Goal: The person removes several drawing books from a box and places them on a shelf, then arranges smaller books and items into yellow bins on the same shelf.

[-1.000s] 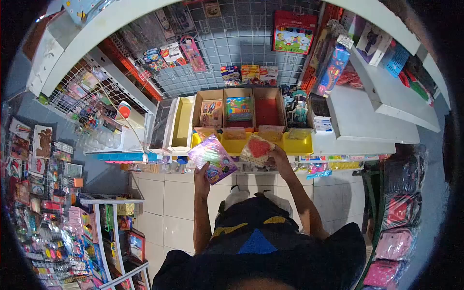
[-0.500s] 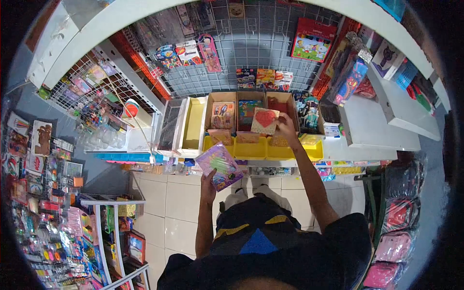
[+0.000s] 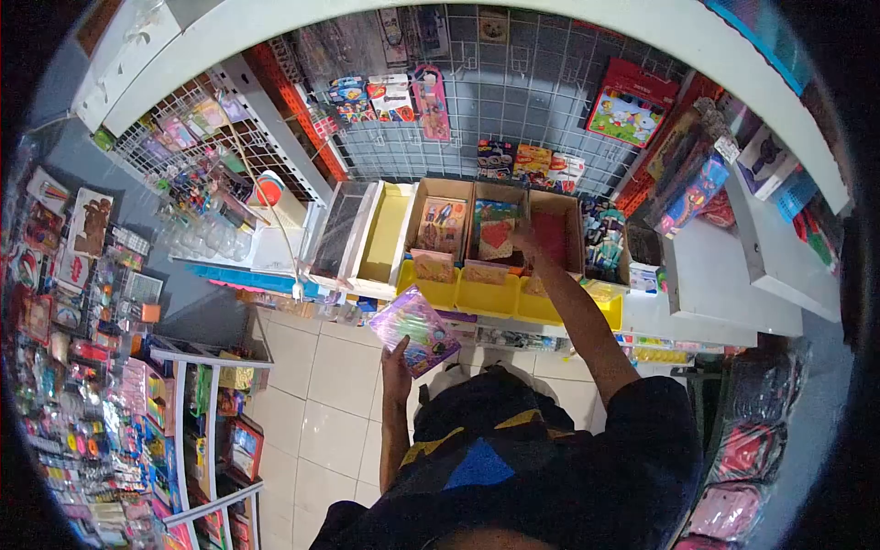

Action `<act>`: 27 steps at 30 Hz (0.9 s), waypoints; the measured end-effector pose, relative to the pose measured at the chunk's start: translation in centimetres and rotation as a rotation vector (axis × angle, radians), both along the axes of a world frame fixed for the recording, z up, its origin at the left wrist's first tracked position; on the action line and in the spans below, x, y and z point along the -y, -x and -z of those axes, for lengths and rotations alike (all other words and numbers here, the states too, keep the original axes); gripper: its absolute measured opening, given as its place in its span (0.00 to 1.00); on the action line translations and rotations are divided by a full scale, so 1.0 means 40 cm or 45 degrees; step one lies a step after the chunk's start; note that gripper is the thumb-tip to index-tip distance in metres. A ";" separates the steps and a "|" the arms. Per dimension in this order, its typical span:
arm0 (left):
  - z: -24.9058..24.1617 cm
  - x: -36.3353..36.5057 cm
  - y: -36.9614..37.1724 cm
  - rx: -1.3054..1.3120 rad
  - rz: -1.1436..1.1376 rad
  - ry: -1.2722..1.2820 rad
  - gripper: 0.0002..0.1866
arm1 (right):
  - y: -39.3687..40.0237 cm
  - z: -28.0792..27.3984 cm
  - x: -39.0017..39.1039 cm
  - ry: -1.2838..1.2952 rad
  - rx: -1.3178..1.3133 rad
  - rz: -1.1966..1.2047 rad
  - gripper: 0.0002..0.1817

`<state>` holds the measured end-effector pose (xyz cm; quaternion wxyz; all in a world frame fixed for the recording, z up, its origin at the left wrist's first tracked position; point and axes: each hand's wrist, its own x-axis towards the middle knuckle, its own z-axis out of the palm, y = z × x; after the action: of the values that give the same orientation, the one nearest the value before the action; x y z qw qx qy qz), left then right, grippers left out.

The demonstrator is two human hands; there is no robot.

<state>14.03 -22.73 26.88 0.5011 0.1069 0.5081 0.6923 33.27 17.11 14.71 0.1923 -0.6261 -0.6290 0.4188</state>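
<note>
A purple, shiny flat pack [image 3: 417, 332] is gripped at its lower left edge by my left hand [image 3: 397, 359], in front of the shelf. My right hand [image 3: 524, 240] is over the middle brown boxes, its fingers blurred, holding a small card with a red heart [image 3: 496, 238]. The card lies over the middle box [image 3: 474, 203], which has a colourful item inside. To its right is a box with a dark red inside [image 3: 555, 229]; to its left, a box with printed cards [image 3: 442, 225].
Yellow bins [image 3: 488, 296] line the shelf front. A white tray with a yellow inside [image 3: 385, 240] stands to the left. Packs hang on the wire grid [image 3: 458, 82] behind. White shelves [image 3: 710, 275] jut out on the right, and a rack [image 3: 194, 431] stands at the lower left.
My right hand has carried the heart card from above the boxes down into the middle one. The view has turned slightly, while my left hand still grips the purple pack.
</note>
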 end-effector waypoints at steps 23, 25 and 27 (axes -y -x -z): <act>-0.003 -0.117 -0.016 -0.074 0.130 -0.005 0.17 | 0.049 -0.323 0.358 0.282 -0.977 -0.962 0.19; 0.023 -0.157 -0.018 -0.133 0.290 -0.030 0.15 | 0.024 -0.327 0.396 0.184 -0.900 -0.966 0.23; 0.044 -0.193 -0.023 -0.286 0.475 -0.074 0.16 | -0.011 -0.337 0.420 0.091 -0.844 -0.908 0.28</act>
<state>14.93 -15.01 25.11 0.5575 0.2900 0.5120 0.5857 33.73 0.33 28.18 0.2051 -0.2108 -0.6943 0.6568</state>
